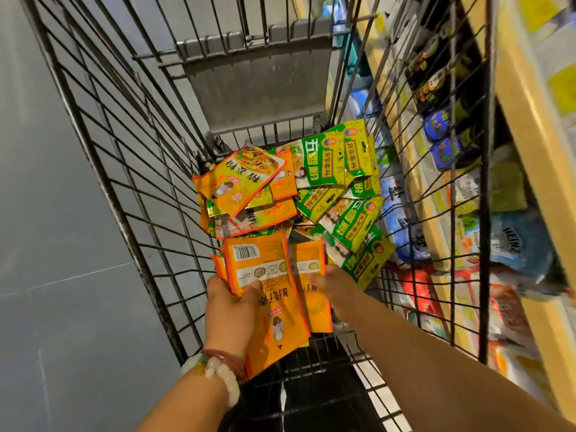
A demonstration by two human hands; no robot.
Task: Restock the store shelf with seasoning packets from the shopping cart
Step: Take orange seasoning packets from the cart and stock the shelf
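Grey floor tiles run along the left of the wire shopping cart (131,169); nearest, the left hand (232,310), beaded bracelets (215,369) at its wrist, clutches a fanned stack of orange packets (265,294), thumb pressed on the glossy top one; just right, the right hand (335,286) reaches another orange packet, its fingers hidden, grip unclear; beyond lies a crinkled heap of orange and green seasoning packets (327,182); far right, blurred store shelf (530,126) goods, labels mostly unreadable.

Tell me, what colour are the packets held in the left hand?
Orange packets with red edges, clearest in the head view.
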